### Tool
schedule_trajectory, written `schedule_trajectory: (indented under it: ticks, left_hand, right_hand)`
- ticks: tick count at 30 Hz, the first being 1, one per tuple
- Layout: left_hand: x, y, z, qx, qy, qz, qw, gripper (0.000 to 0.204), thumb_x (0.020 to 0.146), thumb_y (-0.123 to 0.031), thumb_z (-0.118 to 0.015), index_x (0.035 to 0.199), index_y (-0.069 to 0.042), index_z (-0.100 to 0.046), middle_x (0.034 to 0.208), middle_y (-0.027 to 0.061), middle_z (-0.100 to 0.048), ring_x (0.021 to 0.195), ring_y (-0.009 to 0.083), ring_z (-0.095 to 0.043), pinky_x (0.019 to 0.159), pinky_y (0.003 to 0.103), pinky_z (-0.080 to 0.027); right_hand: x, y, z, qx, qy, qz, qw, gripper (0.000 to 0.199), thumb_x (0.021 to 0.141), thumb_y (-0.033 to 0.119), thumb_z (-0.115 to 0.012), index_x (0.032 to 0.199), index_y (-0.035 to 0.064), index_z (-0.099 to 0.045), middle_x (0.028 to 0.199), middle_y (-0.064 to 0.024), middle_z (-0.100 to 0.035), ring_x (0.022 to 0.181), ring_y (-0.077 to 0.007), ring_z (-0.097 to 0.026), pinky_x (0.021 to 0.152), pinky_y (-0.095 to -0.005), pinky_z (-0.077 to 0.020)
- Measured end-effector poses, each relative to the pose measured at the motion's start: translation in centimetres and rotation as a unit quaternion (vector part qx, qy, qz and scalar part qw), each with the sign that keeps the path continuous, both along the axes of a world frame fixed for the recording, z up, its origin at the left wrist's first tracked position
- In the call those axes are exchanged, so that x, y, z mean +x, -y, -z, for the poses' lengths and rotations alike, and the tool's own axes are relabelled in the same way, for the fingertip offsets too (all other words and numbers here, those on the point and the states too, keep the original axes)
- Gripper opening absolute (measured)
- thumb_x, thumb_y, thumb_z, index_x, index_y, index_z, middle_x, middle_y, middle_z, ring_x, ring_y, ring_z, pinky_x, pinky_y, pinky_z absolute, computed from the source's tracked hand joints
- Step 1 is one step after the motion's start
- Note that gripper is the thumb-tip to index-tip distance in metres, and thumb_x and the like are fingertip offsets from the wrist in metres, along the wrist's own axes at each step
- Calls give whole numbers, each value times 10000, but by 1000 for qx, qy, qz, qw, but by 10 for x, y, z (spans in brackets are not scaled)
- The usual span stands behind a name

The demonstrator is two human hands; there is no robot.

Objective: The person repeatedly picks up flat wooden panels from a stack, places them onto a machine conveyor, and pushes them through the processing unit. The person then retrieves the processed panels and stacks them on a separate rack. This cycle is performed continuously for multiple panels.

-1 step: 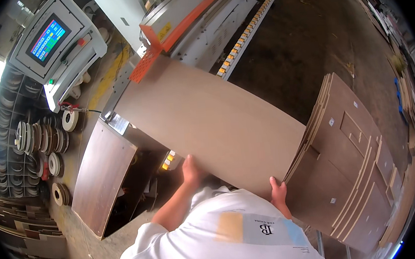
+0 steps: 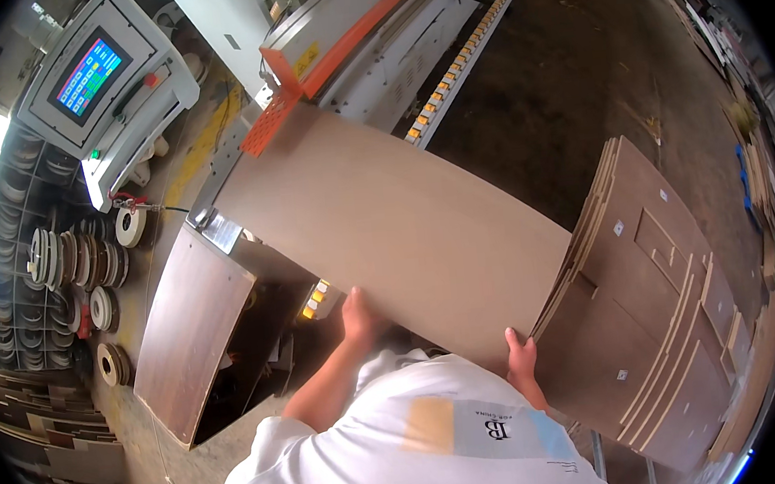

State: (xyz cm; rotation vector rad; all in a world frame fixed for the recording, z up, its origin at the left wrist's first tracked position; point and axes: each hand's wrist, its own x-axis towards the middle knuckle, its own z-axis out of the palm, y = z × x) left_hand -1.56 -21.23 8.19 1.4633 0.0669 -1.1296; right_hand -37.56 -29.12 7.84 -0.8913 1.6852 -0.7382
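A large light-brown board (image 2: 386, 228) lies flat in front of me, its far left corner under the orange guard (image 2: 272, 121) of a long machine. My left hand (image 2: 354, 317) grips the near edge of the board, thumb on top and fingers hidden beneath. At the near right corner my right hand (image 2: 520, 352) holds the same board, its thumb up on the surface and its other fingers mostly out of sight. The right end of the board meets the stack of brown panels (image 2: 597, 316), some with cut-outs and small white labels.
A control console (image 2: 97, 78) with a lit screen stands at the far left. Rolls of edge banding (image 2: 75, 255) sit by a wire rack. Left of me is a wood-topped cabinet (image 2: 194, 328) with an open side. A roller track (image 2: 460, 70) runs along the machine.
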Motion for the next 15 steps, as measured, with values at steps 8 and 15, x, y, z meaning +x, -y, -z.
schedule_trajectory:
  ticks: [8, 15]
  left_hand:
    - [6, 66, 23, 8, 5, 22, 1000, 488, 1103, -409, -354, 1305, -10, -548, 1156, 141, -665, 957, 274, -695, 783, 438, -605]
    - [25, 122, 75, -38, 10, 48, 998, 371, 1082, -374, -474, 1110, -18, -575, 905, 103, -619, 760, 238, -631, 718, 417, -608]
  right_hand:
    - [-14, 70, 22, -16, 70, -6, 997, 422, 925, 244, -768, 1199, -37, -613, 1206, -101, -662, 1110, -195, -613, 965, -360, -488]
    - [-47, 77, 20, 47, 118, -80, 989, 530, 996, 430, -641, 1338, 32, -564, 1293, -115, -640, 1133, -200, -628, 915, -345, -511]
